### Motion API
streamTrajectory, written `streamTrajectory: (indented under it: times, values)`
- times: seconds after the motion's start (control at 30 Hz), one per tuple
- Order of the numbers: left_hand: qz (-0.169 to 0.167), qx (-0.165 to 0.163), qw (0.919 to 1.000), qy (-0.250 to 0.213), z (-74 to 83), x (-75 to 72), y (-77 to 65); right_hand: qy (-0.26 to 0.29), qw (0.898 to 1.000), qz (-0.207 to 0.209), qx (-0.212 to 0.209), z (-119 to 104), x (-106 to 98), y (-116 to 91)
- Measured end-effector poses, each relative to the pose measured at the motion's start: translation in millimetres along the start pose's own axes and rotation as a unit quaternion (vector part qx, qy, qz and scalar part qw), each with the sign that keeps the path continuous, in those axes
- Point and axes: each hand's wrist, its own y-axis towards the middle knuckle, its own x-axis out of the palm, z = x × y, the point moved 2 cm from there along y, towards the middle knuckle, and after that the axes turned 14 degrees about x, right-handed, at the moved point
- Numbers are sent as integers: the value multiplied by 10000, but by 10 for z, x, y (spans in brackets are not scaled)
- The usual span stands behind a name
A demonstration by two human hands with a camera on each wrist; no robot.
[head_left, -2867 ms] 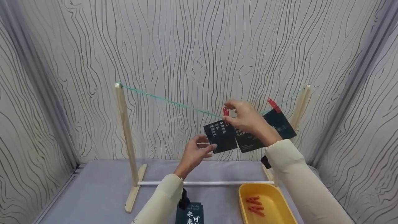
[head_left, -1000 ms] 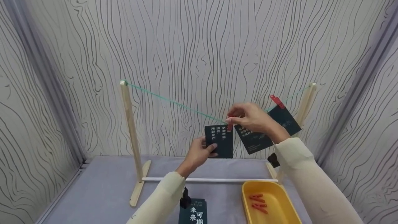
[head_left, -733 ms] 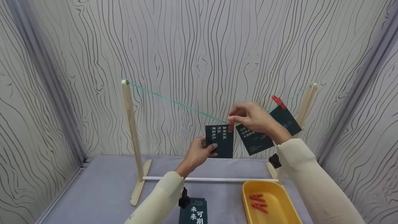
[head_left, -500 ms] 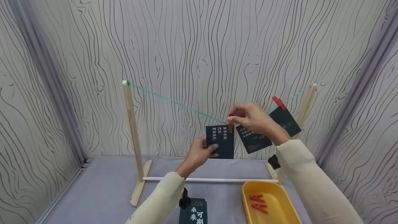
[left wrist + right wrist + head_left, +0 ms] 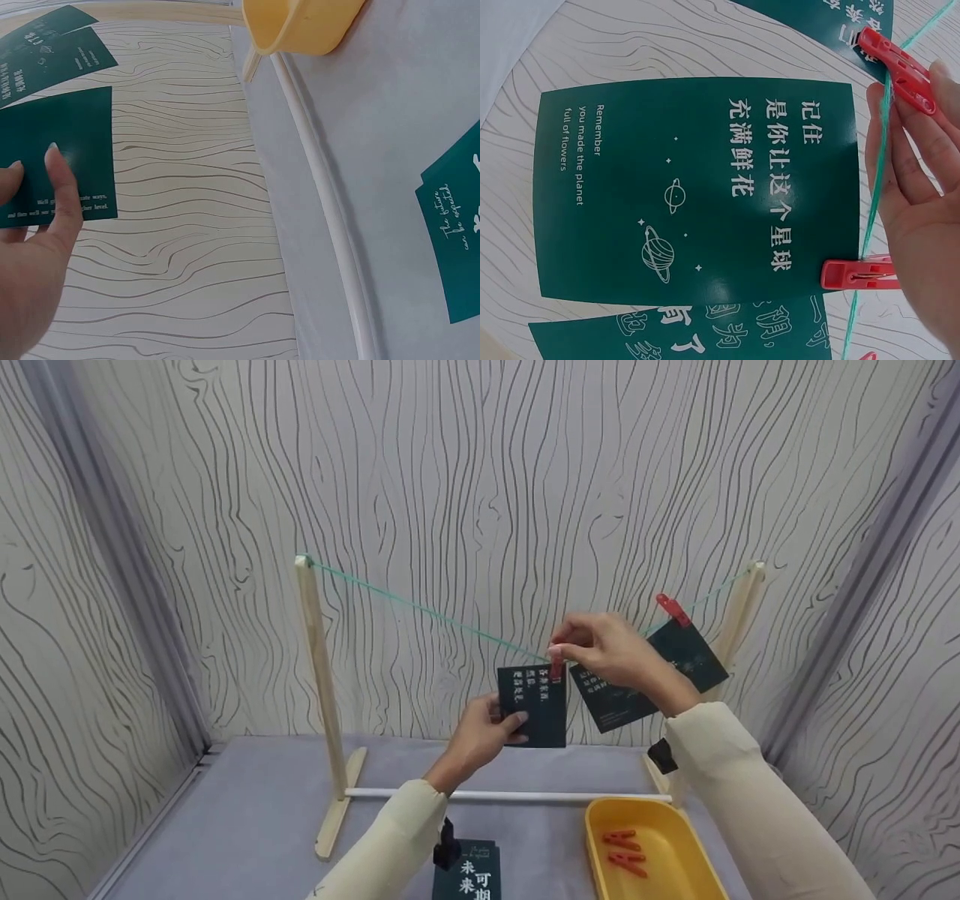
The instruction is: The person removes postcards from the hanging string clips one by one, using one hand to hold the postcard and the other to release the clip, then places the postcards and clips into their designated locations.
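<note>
- dark green card (image 5: 547,720) is up at the green string (image 5: 420,607), close to its low point; upright, printed side toward the person
- left hand (image 5: 480,739) pinches it low on its left edge, thumb in front, fingers behind
- right hand (image 5: 611,652) pinches the red clip (image 5: 556,669) at the card's top right corner; clip lies across string and card edge; can't fully tell from here whether its jaws have caught both
- risk: if the bite is shallow or misses the string, the card drops once the left hand lets go; a downward tug could pull the corner out too
- risk: corner-only clipping would probably let it swing askew into the middle card (image 5: 615,709), just beside it; that one hangs tilted from its own corner clip (image 5: 862,273)
- risk: slack string; clips could slide downhill and bunch up
- far right card (image 5: 694,656) also tilted, under its clip (image 5: 673,609); right forearm is close to both hung cards, so a careless withdrawal might knock them
- below: yellow tray (image 5: 667,840) with two spare clips (image 5: 621,840); card stack (image 5: 465,877) left of it, partly out of frame
</note>
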Motion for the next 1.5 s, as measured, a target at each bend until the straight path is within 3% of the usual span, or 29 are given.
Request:
streamTrajectory:
  times: [0.33, 0.8, 1.3, 1.5]
  values:
    - [-22, -187, 9997, 165, -63, -2, -58, 198, 9995, 71, -237, 10, 44, -15]
    - [-41, -77, 9999, 127, -60, -38, -82, 228, 9982, 401, -382, -18, 49, -18]
    - [51, -156, 9999, -16, -182, -97, -193, 338, 9881, 1341, -676, -26, 3, -52]
    - [-76, -116, 9996, 266, -256, -148, -282, 473, 9848, 1499, -732, -39, -27, -59]
